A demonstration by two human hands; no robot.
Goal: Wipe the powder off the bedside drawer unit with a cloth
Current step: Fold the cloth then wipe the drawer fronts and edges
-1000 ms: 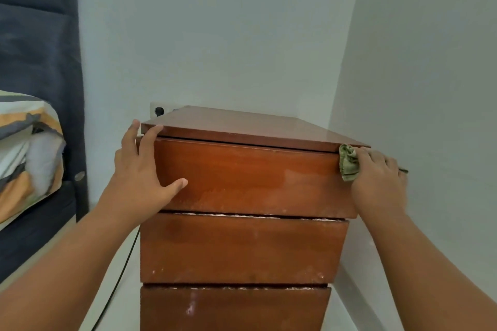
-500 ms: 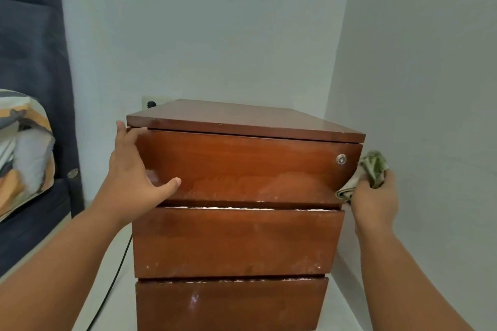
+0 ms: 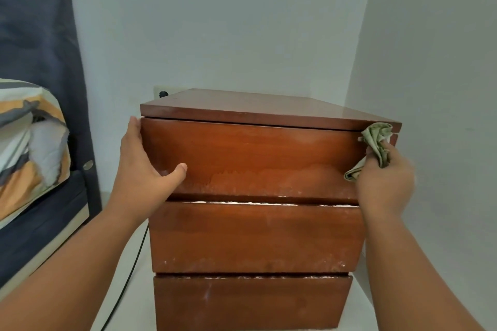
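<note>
Head view: the bedside drawer unit [image 3: 255, 234] stands on the pale floor in the corner where the back wall meets the right wall; it is reddish-brown wood, with a flat top slab over three drawer fronts; pale powder [image 3: 258, 183] hazes the lower part of the top front, lies white in the gap under it, and speckles the lower edge of the middle front and the top edge of the bottom one. The left hand [image 3: 145, 169] is spread against the top drawer's left edge, fingers straight along the side, thumb [image 3: 177, 169] flat across the front. The right hand [image 3: 384, 185] grips a crumpled green cloth [image 3: 376, 140], which touches the top front's upper right corner and the slab's edge. A patterned pillow [image 3: 29, 137] lies on the bed at left; a wall socket [image 3: 161, 93] shows behind the unit's back left corner; a black cable [image 3: 129, 274] runs across the floor.
</note>
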